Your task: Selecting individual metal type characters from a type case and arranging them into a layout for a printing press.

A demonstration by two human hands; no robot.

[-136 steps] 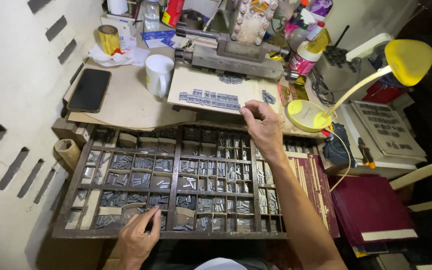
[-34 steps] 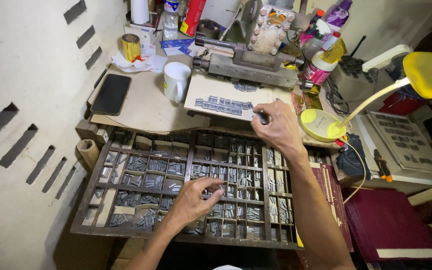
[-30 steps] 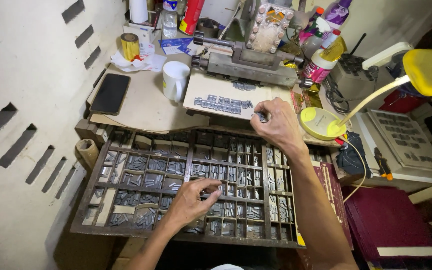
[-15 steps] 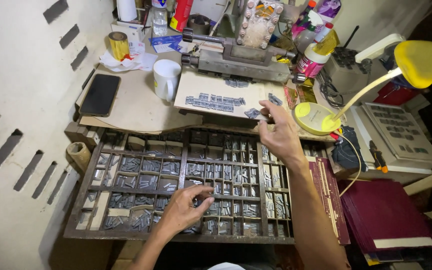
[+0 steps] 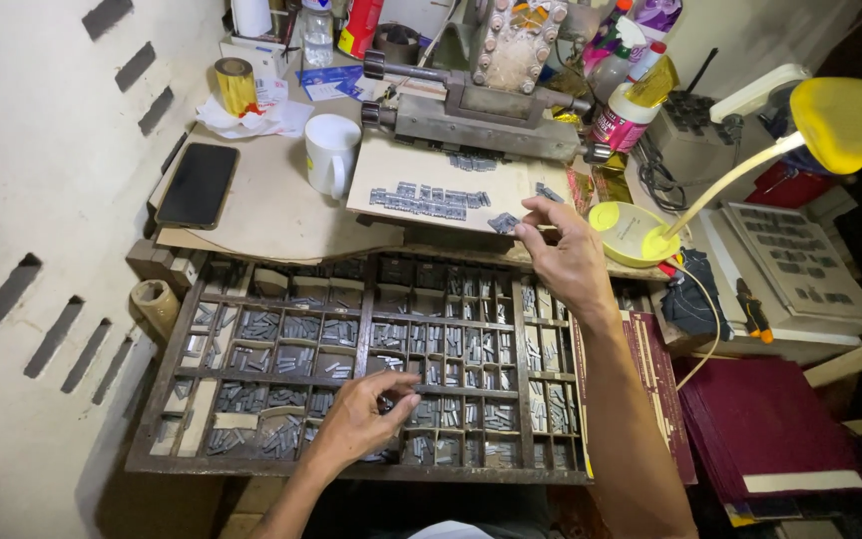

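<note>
A wooden type case (image 5: 363, 329) with many small compartments of metal sorts lies in front of me. My left hand (image 5: 359, 419) rests over its lower middle compartments, fingers curled down onto the sorts. My right hand (image 5: 563, 255) hovers above the case's far right edge, its thumb and fingers pinched on a small metal piece (image 5: 504, 224). Just beyond it a pale board (image 5: 391, 172) carries rows of set metal type (image 5: 431, 201).
A white mug (image 5: 330, 154) and a black phone (image 5: 198, 184) sit on the desk to the left. A heavy grey metal press (image 5: 491, 100) stands behind the board. A yellow desk lamp (image 5: 838, 118) and its base (image 5: 631, 232) are at right, with dark red books (image 5: 765, 419) below.
My right hand has lifted slightly off the board with its fingers pinched on a piece. My left hand has stayed over the lower middle compartments, shifting a little.
</note>
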